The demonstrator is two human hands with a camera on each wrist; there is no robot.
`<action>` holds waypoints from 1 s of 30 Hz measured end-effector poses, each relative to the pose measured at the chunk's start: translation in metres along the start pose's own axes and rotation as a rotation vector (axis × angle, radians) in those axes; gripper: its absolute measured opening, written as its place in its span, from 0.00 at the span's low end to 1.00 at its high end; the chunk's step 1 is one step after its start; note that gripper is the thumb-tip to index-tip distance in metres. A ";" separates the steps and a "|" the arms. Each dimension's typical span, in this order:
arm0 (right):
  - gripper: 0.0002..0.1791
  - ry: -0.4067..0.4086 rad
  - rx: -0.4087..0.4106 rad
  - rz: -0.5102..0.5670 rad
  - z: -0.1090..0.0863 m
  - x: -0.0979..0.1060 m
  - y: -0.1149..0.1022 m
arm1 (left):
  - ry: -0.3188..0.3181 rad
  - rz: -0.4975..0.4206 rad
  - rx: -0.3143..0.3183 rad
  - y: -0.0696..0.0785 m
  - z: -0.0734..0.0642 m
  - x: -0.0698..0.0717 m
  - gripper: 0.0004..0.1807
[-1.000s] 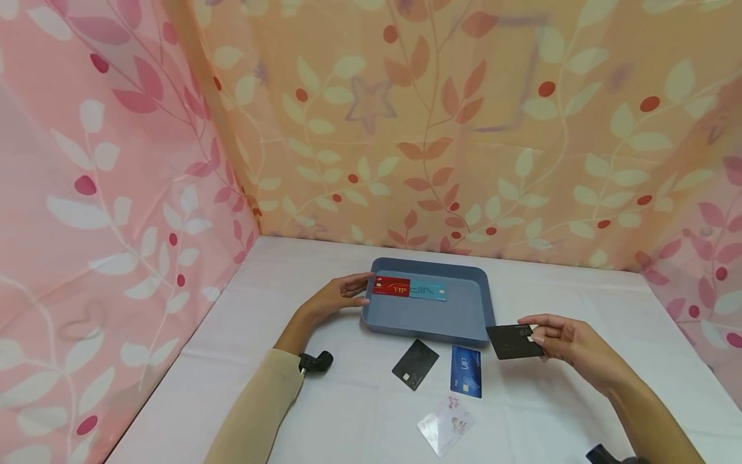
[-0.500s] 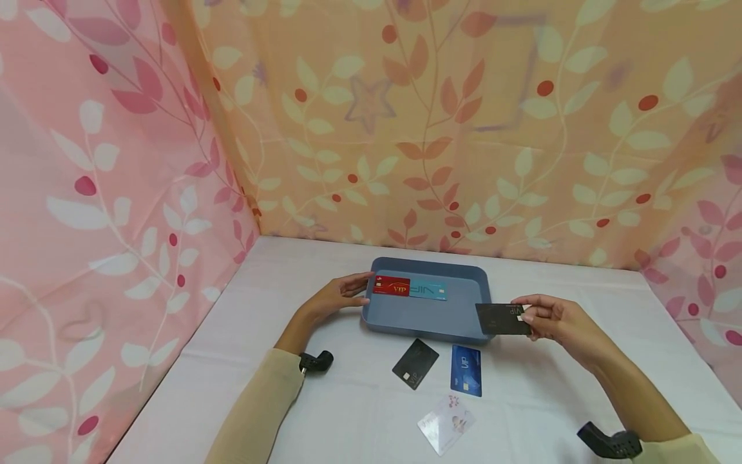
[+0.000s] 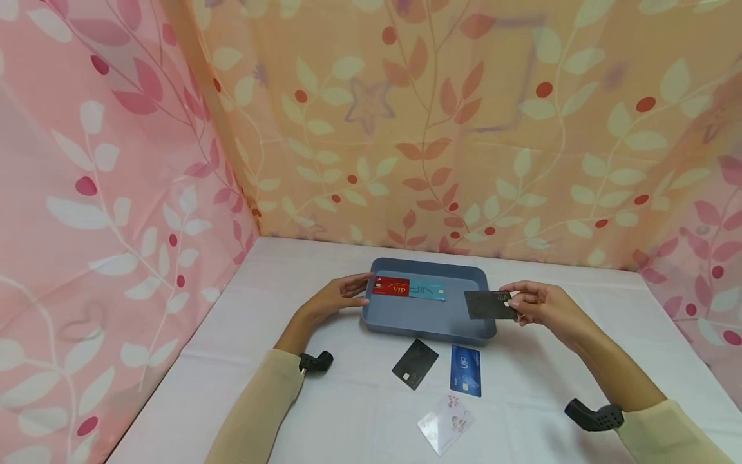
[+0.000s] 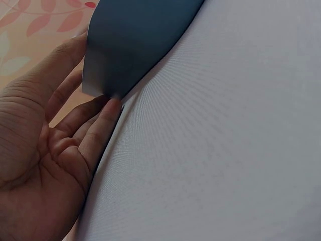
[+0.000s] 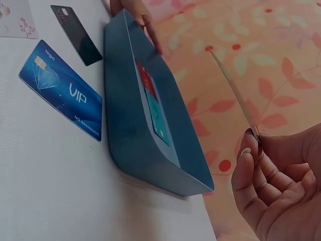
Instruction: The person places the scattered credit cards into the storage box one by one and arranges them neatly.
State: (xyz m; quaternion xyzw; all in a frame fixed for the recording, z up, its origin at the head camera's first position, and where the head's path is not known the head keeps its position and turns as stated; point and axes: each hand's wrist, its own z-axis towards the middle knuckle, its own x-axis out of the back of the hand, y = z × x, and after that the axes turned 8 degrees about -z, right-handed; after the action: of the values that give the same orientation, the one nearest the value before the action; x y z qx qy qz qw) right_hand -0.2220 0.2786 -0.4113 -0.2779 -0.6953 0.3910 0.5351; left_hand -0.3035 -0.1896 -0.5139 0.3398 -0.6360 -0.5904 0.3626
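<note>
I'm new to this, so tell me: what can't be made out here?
Head: small print on the held black card, too small; its right end, covered by the right grip.
Right wrist: that card's face, turned edge-on; part of the flowered card, cut by the left edge.
Left wrist: part of the tray, cut off by the top edge.

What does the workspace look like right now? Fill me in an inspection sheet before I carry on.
Surface: white cloth, lightly creased.
Job's things: blue-grey tray bearing a red card and a light-blue card; a black card, a blue card and a pale floral card lie on the tray's near side.
Clutter: nothing seen.
Hands: left hand touches the tray's left end; right hand pinches a second black card above its right end.
Cables: nothing seen.
Surroundings: orange leaf-patterned backdrop, pink fabric at both sides.
</note>
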 end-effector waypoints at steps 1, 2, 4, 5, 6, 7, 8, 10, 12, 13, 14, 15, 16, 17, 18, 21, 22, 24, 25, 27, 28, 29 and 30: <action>0.26 -0.002 0.000 0.001 0.002 0.000 -0.001 | 0.001 0.001 0.002 0.000 0.000 0.000 0.40; 0.26 -0.004 -0.001 0.003 0.003 0.000 -0.001 | 0.001 -0.001 0.002 -0.001 0.000 0.000 0.40; 0.26 -0.005 -0.003 0.007 0.007 0.000 -0.001 | 0.002 -0.003 0.004 -0.002 0.000 0.000 0.40; 0.26 -0.004 -0.004 0.007 0.008 0.000 -0.001 | 0.000 -0.002 0.004 -0.002 0.000 0.000 0.40; 0.27 -0.003 -0.005 0.008 0.010 0.000 -0.001 | -0.001 -0.004 0.003 -0.002 0.000 0.000 0.40; 0.27 0.000 -0.008 0.009 0.012 -0.001 -0.002 | -0.001 -0.004 0.003 -0.002 0.000 0.000 0.40; 0.27 0.003 -0.012 0.007 0.013 -0.001 -0.002 | -0.002 -0.002 0.003 -0.002 0.000 0.000 0.40; 0.26 0.007 -0.016 -0.001 0.017 -0.002 -0.003 | 0.000 0.004 0.005 -0.002 0.000 0.000 0.39; 0.26 0.010 -0.023 -0.005 0.022 -0.003 -0.003 | 0.003 0.005 0.004 -0.001 0.000 0.000 0.39; 0.25 0.011 -0.027 -0.005 0.024 -0.004 -0.004 | 0.003 0.005 0.000 -0.002 0.001 0.000 0.39; 0.25 0.012 -0.029 -0.005 0.026 -0.005 -0.004 | 0.003 0.003 0.000 -0.002 0.001 0.000 0.39; 0.25 0.010 -0.030 -0.001 0.028 -0.006 -0.005 | 0.004 -0.002 -0.001 -0.002 0.001 0.000 0.40; 0.25 0.008 -0.031 0.002 0.030 -0.007 -0.005 | 0.005 -0.004 0.000 -0.002 0.001 0.000 0.40; 0.25 0.005 -0.034 0.009 0.032 -0.008 -0.005 | 0.005 -0.009 0.000 -0.002 0.001 0.000 0.40; 0.26 0.001 -0.034 0.015 0.034 -0.009 -0.005 | 0.005 -0.011 0.001 -0.002 0.001 0.000 0.40; 0.26 -0.009 -0.040 0.030 0.039 -0.012 -0.005 | 0.005 -0.017 0.004 -0.002 0.001 0.000 0.40; 0.26 -0.012 -0.045 0.032 0.041 -0.013 -0.005 | 0.004 -0.019 0.001 -0.003 0.001 0.000 0.40; 0.26 -0.011 -0.053 0.035 0.044 -0.015 -0.006 | 0.004 -0.019 0.000 -0.003 0.002 0.001 0.39; 0.26 -0.009 -0.057 0.036 0.046 -0.015 -0.006 | 0.003 -0.019 -0.001 -0.002 0.001 0.001 0.39; 0.26 -0.008 -0.066 0.038 0.049 -0.017 -0.007 | 0.002 -0.020 -0.002 -0.002 0.001 0.001 0.39; 0.26 -0.011 -0.066 0.039 0.050 -0.018 -0.008 | 0.002 -0.018 -0.001 -0.002 0.001 0.000 0.39; 0.26 -0.014 -0.065 0.039 0.052 -0.018 -0.009 | 0.003 -0.017 0.001 -0.002 0.001 0.000 0.39; 0.26 -0.017 -0.065 0.039 0.053 -0.019 -0.010 | 0.003 -0.016 0.002 -0.001 0.001 0.000 0.39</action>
State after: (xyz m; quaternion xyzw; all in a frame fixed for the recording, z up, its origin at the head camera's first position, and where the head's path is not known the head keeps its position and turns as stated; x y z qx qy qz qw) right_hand -0.2677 0.2444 -0.4196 -0.3053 -0.7065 0.3810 0.5124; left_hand -0.3049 -0.1891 -0.5153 0.3462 -0.6332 -0.5923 0.3583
